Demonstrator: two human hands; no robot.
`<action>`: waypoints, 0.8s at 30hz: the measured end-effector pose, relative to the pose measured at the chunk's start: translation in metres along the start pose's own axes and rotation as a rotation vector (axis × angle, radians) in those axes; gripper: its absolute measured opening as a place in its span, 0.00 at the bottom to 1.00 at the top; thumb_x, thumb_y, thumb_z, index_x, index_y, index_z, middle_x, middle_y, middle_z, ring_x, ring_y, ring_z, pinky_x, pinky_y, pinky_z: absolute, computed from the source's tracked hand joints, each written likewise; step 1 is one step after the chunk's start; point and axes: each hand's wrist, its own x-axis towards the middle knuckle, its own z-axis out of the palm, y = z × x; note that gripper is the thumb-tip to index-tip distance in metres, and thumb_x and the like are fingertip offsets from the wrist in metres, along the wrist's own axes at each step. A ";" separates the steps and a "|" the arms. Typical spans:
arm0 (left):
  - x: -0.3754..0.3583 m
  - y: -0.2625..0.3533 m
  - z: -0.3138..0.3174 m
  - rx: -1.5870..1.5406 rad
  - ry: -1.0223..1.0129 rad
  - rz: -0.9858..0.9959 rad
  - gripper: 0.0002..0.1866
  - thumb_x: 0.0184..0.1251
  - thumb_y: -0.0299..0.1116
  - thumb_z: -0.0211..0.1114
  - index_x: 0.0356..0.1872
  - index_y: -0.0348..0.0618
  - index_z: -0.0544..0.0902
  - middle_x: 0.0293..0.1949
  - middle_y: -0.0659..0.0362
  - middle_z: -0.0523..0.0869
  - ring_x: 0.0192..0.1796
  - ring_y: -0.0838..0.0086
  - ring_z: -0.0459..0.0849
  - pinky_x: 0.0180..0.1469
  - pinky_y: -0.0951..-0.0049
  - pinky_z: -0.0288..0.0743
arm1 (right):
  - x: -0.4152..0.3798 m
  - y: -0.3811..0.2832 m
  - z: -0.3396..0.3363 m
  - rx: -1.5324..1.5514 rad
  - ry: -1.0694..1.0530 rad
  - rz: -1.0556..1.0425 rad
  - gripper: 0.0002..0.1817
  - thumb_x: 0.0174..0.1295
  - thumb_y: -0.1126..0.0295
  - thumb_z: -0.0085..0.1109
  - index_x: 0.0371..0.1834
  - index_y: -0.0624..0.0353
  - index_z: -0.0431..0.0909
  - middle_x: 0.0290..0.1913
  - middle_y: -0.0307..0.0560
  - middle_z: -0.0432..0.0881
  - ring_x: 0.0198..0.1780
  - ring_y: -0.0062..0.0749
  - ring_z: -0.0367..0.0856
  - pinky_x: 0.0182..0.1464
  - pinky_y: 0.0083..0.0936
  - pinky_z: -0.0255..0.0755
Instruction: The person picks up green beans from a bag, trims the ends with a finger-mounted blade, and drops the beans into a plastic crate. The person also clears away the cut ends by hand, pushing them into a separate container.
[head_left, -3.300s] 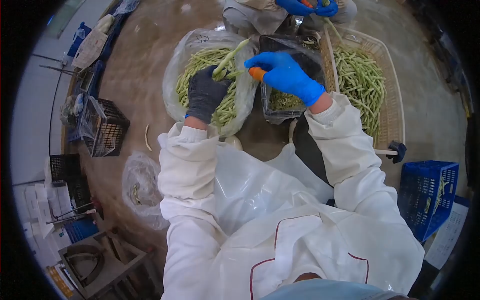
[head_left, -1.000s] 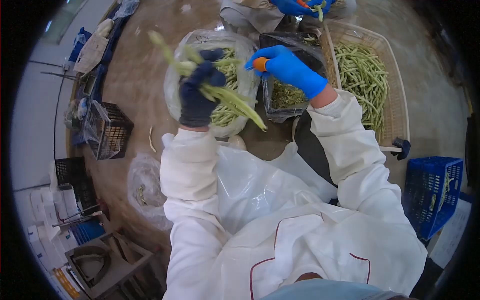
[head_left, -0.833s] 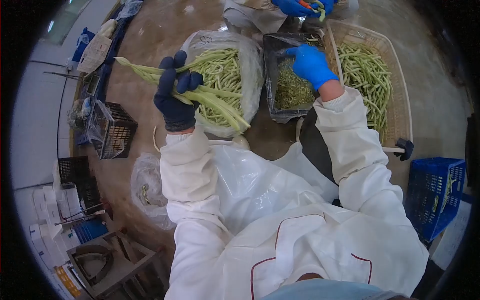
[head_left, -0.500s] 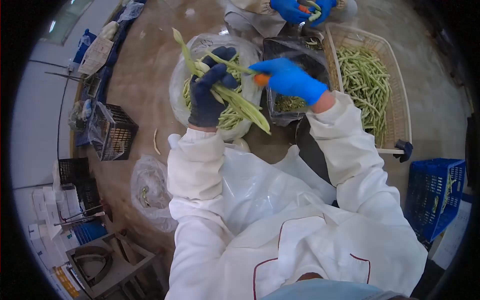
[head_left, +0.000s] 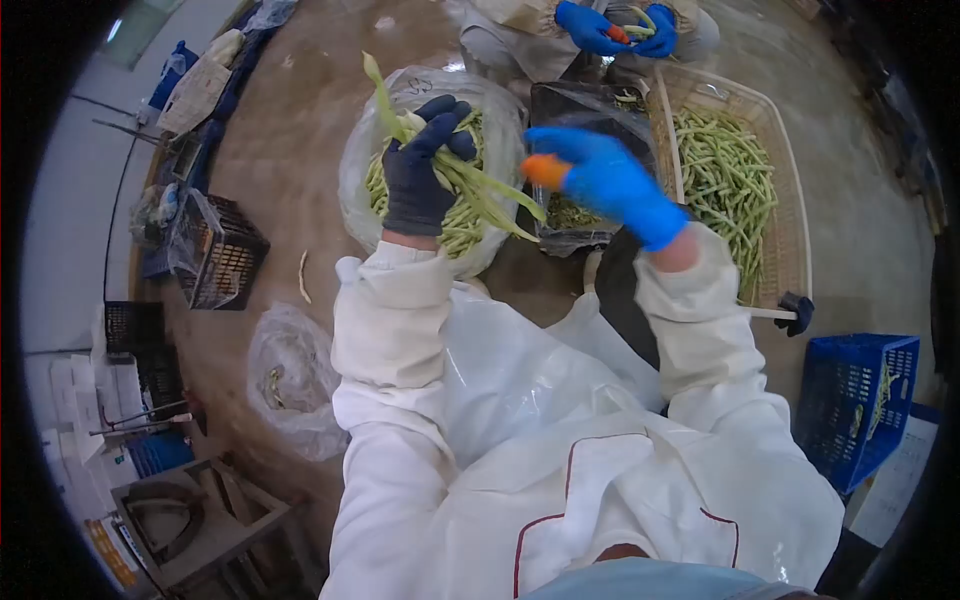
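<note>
My left hand (head_left: pixel 418 185), in a dark glove, is closed around a bunch of long green beans (head_left: pixel 490 203) whose ends stick out both above and below the fingers. It hovers over a clear plastic bag (head_left: pixel 357 165) filled with green beans. In a blue glove, my right hand (head_left: pixel 618 188) grips something with an orange handle (head_left: pixel 545 171); it looks like a small tool, but no blade can be made out. This hand is blurred and apart from the bunch, above a black crate (head_left: pixel 545 108) lined with plastic and holding green trimmings.
A beige crate (head_left: pixel 797 190) of green beans stands at the right, with a blue crate (head_left: pixel 850 400) nearer me. Across from me, a co-worker's blue-gloved hands (head_left: pixel 590 28) hold beans and an orange item. A plastic bag (head_left: pixel 295 375) and a black basket (head_left: pixel 230 255) lie left.
My right hand has moved right, away from the bunch, with the orange handle still in it. The bean that stretched between both hands no longer shows there. The view has shifted slightly.
</note>
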 end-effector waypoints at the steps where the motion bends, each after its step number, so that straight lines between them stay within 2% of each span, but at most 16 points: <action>1: 0.001 0.000 -0.002 -0.019 0.019 0.002 0.17 0.57 0.24 0.63 0.48 0.32 0.77 0.39 0.51 0.85 0.27 0.73 0.80 0.29 0.75 0.75 | 0.005 -0.015 0.017 -0.048 -0.133 0.045 0.22 0.57 0.57 0.60 0.54 0.54 0.77 0.46 0.56 0.81 0.45 0.47 0.81 0.48 0.35 0.73; 2: 0.003 0.002 -0.004 -0.037 0.039 0.005 0.16 0.56 0.24 0.63 0.48 0.32 0.77 0.38 0.51 0.85 0.27 0.73 0.81 0.29 0.75 0.75 | 0.008 -0.031 0.026 -0.035 -0.222 0.084 0.19 0.58 0.57 0.59 0.50 0.55 0.79 0.41 0.57 0.82 0.42 0.46 0.82 0.47 0.35 0.74; 4: 0.008 0.010 -0.012 -0.040 0.086 0.083 0.14 0.56 0.24 0.63 0.44 0.34 0.79 0.37 0.52 0.85 0.27 0.73 0.81 0.29 0.76 0.75 | 0.012 -0.016 0.037 -0.115 -0.183 0.022 0.18 0.58 0.58 0.59 0.47 0.56 0.81 0.38 0.58 0.82 0.41 0.47 0.82 0.45 0.35 0.74; 6: 0.035 0.013 -0.077 0.353 0.164 0.367 0.12 0.55 0.24 0.65 0.42 0.36 0.80 0.33 0.55 0.84 0.26 0.73 0.80 0.27 0.76 0.74 | 0.014 0.000 0.036 -0.161 -0.116 -0.016 0.16 0.58 0.59 0.59 0.42 0.58 0.82 0.33 0.59 0.82 0.35 0.46 0.82 0.42 0.35 0.75; 8: 0.039 0.019 -0.093 0.375 0.255 0.393 0.11 0.55 0.24 0.66 0.40 0.37 0.80 0.31 0.56 0.83 0.25 0.73 0.79 0.27 0.77 0.74 | 0.014 0.010 0.024 -0.013 -0.112 0.118 0.15 0.58 0.60 0.59 0.42 0.58 0.82 0.33 0.58 0.82 0.34 0.44 0.82 0.40 0.34 0.75; 9: 0.027 0.033 -0.083 0.202 0.306 0.275 0.11 0.54 0.24 0.67 0.40 0.37 0.80 0.30 0.57 0.83 0.25 0.74 0.79 0.26 0.77 0.73 | 0.015 0.012 0.021 0.060 -0.108 0.186 0.15 0.58 0.60 0.59 0.43 0.57 0.82 0.32 0.58 0.82 0.33 0.44 0.82 0.40 0.34 0.74; 10: 0.020 0.037 -0.076 0.147 0.284 0.209 0.11 0.54 0.24 0.67 0.40 0.37 0.80 0.30 0.57 0.83 0.25 0.74 0.79 0.26 0.77 0.73 | 0.015 0.009 0.020 0.050 -0.103 0.193 0.15 0.59 0.61 0.58 0.43 0.60 0.82 0.30 0.54 0.83 0.31 0.35 0.81 0.38 0.29 0.74; 11: 0.013 0.041 -0.068 0.093 0.266 0.142 0.11 0.54 0.24 0.67 0.40 0.37 0.80 0.30 0.58 0.83 0.25 0.74 0.79 0.26 0.77 0.73 | 0.016 0.009 0.022 0.169 -0.109 0.213 0.15 0.59 0.62 0.58 0.43 0.61 0.82 0.30 0.52 0.83 0.30 0.32 0.81 0.37 0.28 0.74; 13: 0.001 0.025 -0.040 0.151 0.122 0.073 0.12 0.55 0.25 0.67 0.42 0.37 0.80 0.30 0.58 0.83 0.25 0.75 0.79 0.26 0.77 0.73 | 0.017 0.009 0.032 0.413 -0.124 0.256 0.16 0.60 0.62 0.58 0.43 0.63 0.82 0.30 0.49 0.83 0.30 0.26 0.80 0.36 0.25 0.74; 16: -0.012 0.013 0.001 0.066 -0.062 -0.111 0.16 0.54 0.24 0.67 0.46 0.33 0.80 0.34 0.55 0.85 0.23 0.76 0.80 0.26 0.77 0.73 | 0.015 -0.007 0.039 0.477 -0.171 0.302 0.13 0.61 0.66 0.58 0.41 0.64 0.82 0.29 0.44 0.81 0.31 0.20 0.76 0.35 0.21 0.71; 19: -0.011 0.005 0.008 0.200 -0.032 -0.128 0.15 0.53 0.23 0.66 0.44 0.32 0.81 0.34 0.54 0.86 0.22 0.76 0.79 0.26 0.78 0.73 | 0.004 -0.018 0.050 0.414 -0.127 0.338 0.11 0.60 0.67 0.60 0.41 0.63 0.82 0.29 0.45 0.82 0.30 0.20 0.76 0.36 0.22 0.71; 23: -0.013 0.004 0.004 0.319 -0.092 -0.180 0.12 0.51 0.23 0.68 0.38 0.33 0.83 0.28 0.57 0.86 0.20 0.77 0.78 0.25 0.78 0.72 | 0.006 -0.005 0.047 -0.002 0.118 0.030 0.14 0.57 0.67 0.61 0.45 0.59 0.80 0.36 0.52 0.83 0.33 0.35 0.82 0.36 0.29 0.75; 24: -0.013 0.006 0.006 0.352 -0.125 -0.247 0.11 0.50 0.23 0.69 0.37 0.33 0.84 0.25 0.57 0.85 0.19 0.78 0.78 0.23 0.78 0.71 | 0.008 -0.005 0.041 -0.019 0.192 -0.020 0.16 0.55 0.68 0.60 0.48 0.55 0.79 0.40 0.50 0.81 0.38 0.41 0.81 0.39 0.32 0.74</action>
